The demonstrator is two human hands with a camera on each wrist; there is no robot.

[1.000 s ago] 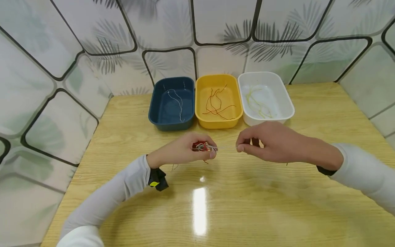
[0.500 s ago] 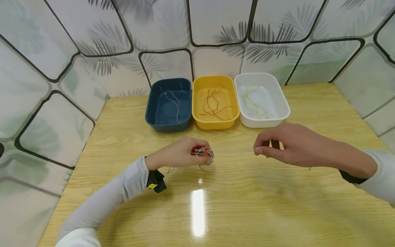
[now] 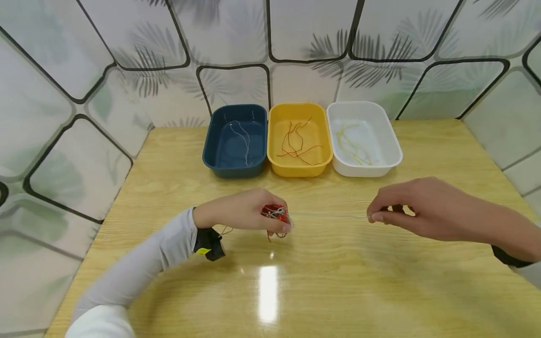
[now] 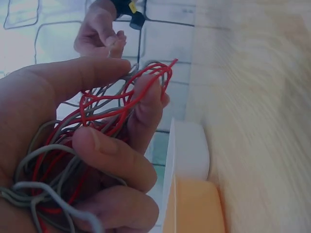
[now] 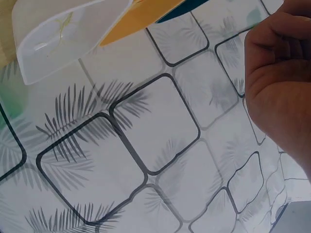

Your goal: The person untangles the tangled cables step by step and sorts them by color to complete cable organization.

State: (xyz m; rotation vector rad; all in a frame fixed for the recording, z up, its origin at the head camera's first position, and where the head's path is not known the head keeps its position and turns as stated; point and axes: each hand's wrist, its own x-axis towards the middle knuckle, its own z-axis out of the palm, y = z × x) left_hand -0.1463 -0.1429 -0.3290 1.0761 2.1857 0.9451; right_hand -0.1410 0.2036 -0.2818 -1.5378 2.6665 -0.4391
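Observation:
My left hand (image 3: 238, 209) grips a tangled bundle of red and grey strings (image 3: 275, 213) above the table. In the left wrist view, loops of this bundle (image 4: 104, 114) run between the thumb and curled fingers, with loose ends sticking out. My right hand (image 3: 427, 209) pinches the end of a thin pale grey string (image 3: 329, 215) between thumb and fingertips. That string stretches nearly level from the bundle to the right hand. In the right wrist view my right hand (image 5: 279, 73) shows only partly, and its fingertips are hidden.
Behind the hands, a blue bin (image 3: 228, 159) holds pale string, a yellow bin (image 3: 297, 172) holds several red strings, and a white bin (image 3: 365, 172) holds yellow strings. They stand side by side on the wooden table (image 3: 329, 281), against a patterned wall (image 3: 304, 33).
My right hand has moved away to the right, and a longer stretch of the grey string now shows between the hands. The left hand stays nearly in place, still gripping the bundle.

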